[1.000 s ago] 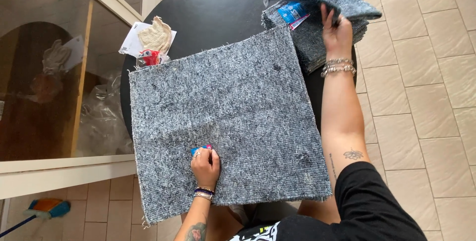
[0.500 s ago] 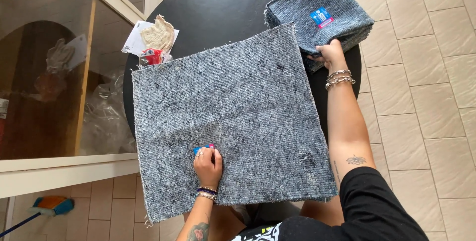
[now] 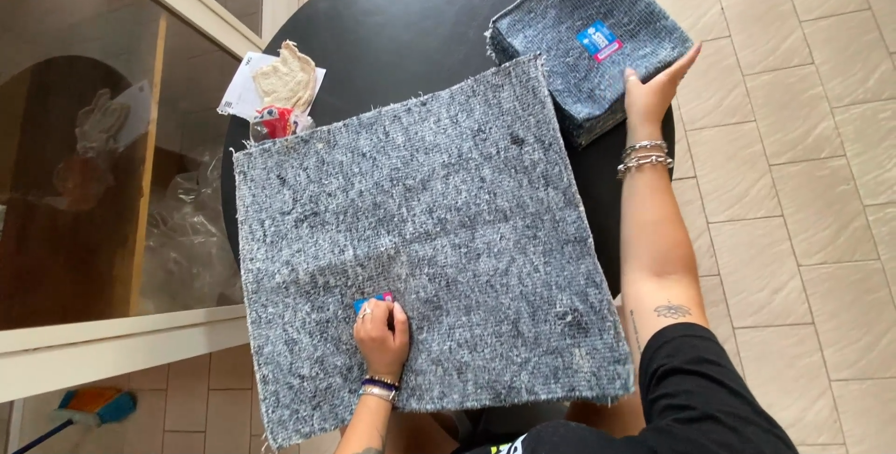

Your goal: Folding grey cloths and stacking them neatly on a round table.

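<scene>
A large square grey cloth (image 3: 420, 230) lies spread flat over a round black table (image 3: 411, 15). My left hand (image 3: 381, 331) rests on its near part, fingers curled over a small blue and red label (image 3: 371, 302). My right hand (image 3: 653, 90) lies flat, fingers together, against the near right edge of a stack of folded grey cloths (image 3: 588, 39) at the table's far right. The stack's top cloth carries a blue and pink label (image 3: 598, 41).
Crumpled beige gloves (image 3: 285, 76) with a white paper and a red wrapper (image 3: 273, 122) sit at the table's left edge. A glass-fronted cabinet (image 3: 93, 137) stands to the left. A brush with blue and orange head (image 3: 93, 405) lies on the tiled floor (image 3: 793, 183).
The folded cloths my right hand held raised are now set down as a neat stack on the table, and that hand has flattened against its edge. The left hand stayed in place.
</scene>
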